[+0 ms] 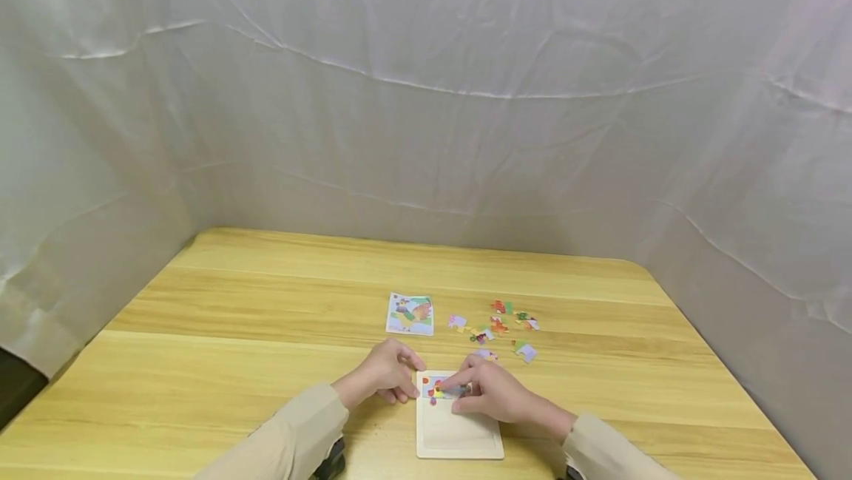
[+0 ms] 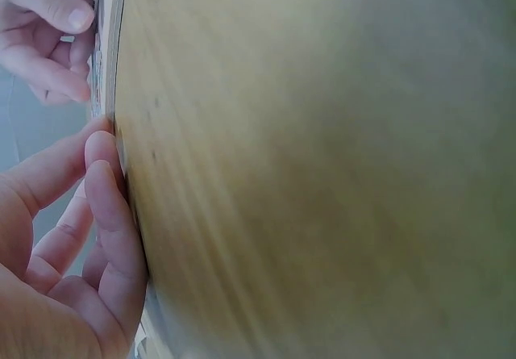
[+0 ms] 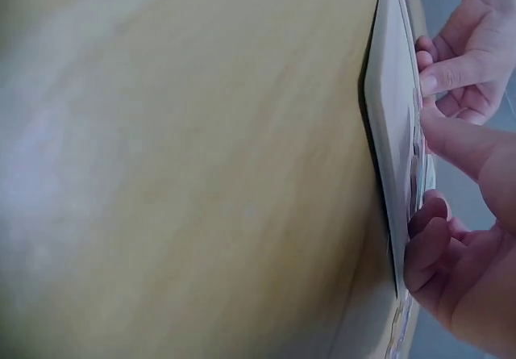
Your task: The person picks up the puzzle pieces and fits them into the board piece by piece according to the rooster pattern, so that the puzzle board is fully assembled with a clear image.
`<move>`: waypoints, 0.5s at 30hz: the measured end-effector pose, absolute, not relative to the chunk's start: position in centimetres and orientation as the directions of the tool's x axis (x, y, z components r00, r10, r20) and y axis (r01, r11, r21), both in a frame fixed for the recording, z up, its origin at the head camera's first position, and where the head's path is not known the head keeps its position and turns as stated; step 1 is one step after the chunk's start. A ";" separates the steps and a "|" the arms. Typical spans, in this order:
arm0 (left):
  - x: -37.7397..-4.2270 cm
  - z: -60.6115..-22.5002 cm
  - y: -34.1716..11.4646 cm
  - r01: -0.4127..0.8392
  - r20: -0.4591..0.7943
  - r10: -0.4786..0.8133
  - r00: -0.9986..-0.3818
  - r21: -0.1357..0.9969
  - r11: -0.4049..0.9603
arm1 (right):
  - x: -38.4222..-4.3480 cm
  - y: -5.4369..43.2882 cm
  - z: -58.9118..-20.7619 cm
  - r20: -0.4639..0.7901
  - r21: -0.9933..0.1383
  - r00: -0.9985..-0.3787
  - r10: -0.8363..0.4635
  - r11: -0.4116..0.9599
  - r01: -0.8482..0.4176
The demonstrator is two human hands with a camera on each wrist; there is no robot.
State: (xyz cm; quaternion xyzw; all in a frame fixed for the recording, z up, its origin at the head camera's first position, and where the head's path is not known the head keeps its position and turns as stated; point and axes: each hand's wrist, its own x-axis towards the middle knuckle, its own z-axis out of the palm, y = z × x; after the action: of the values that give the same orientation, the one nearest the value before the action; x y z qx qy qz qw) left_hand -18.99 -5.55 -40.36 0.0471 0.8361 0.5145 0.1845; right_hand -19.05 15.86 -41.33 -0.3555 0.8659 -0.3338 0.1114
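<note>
A pale wooden puzzle tray (image 1: 461, 434) lies on the table close to the person. Along its far side sit fitted pieces of a colourful jigsaw (image 1: 434, 390); its near part is bare wood. The left hand (image 1: 386, 375) is at the tray's left edge, its fingertips touching the rim by the far corner. Over the fitted pieces, the right hand (image 1: 495, 391) reaches in from the right with its index finger extended, pressing on them. In the right wrist view, other fingers (image 3: 427, 242) of that hand bend near the tray's edge. The right hand hides the far right part of the tray.
Several loose jigsaw pieces (image 1: 499, 325) are scattered beyond the tray, to the right. A picture card (image 1: 410, 316) with a colourful bird lies farther back, left of those pieces. Grey cloth (image 1: 426, 132) hangs behind and beside the wooden table (image 1: 266, 302).
</note>
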 end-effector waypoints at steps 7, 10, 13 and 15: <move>-19.0 -40.5 -5.5 -0.111 -0.261 0.269 -0.927 0.877 0.468 | -18.9 15.5 -40.8 -0.007 -0.634 -0.706 -0.708 0.549 -0.544; -19.0 -40.5 -5.5 -0.109 -0.260 0.271 -0.927 0.877 0.468 | -18.9 15.5 -40.6 -0.021 -0.631 -0.704 -0.710 0.555 -0.542; -19.1 -40.5 -5.5 -0.110 -0.261 0.272 -0.926 0.878 0.466 | -18.9 15.5 -40.5 -0.018 -0.635 -0.699 -0.715 0.548 -0.545; -19.1 -40.5 -5.6 -0.112 -0.262 0.273 -0.926 0.879 0.464 | -18.9 15.6 -40.5 -0.002 -0.656 -0.699 -0.715 0.529 -0.539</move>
State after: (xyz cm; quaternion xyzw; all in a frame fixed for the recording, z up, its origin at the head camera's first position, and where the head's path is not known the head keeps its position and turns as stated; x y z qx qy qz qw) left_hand -19.06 -5.58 -40.48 0.0483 0.8348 0.5156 0.1867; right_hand -18.85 15.55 -40.49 -0.3631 0.8636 -0.3221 0.1367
